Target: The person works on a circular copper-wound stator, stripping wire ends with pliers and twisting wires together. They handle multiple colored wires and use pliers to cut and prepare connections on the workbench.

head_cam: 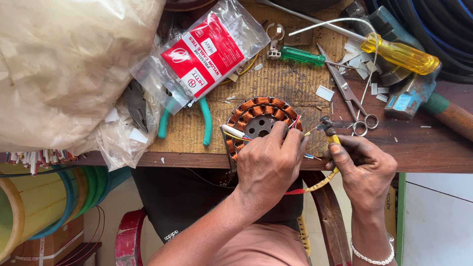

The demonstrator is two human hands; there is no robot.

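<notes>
— Head view: where is the stator against your hands?

— The copper-wound stator (260, 123) lies at the workbench's (428, 148) near edge; your left hand (268, 165) covers its near side, fingers pressing the coloured wires (236, 133); your right hand (362, 165), just beside it, grips a small yellow-sleeved tool (329, 130).

— And around them?

— Scissors (352, 98) lie behind your right hand; green-handled pliers (197, 116) lie left of the stator.

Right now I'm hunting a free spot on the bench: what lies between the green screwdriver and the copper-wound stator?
In the head view, only bare cardboard mat with small paper scraps separates the green screwdriver from the stator.
</notes>
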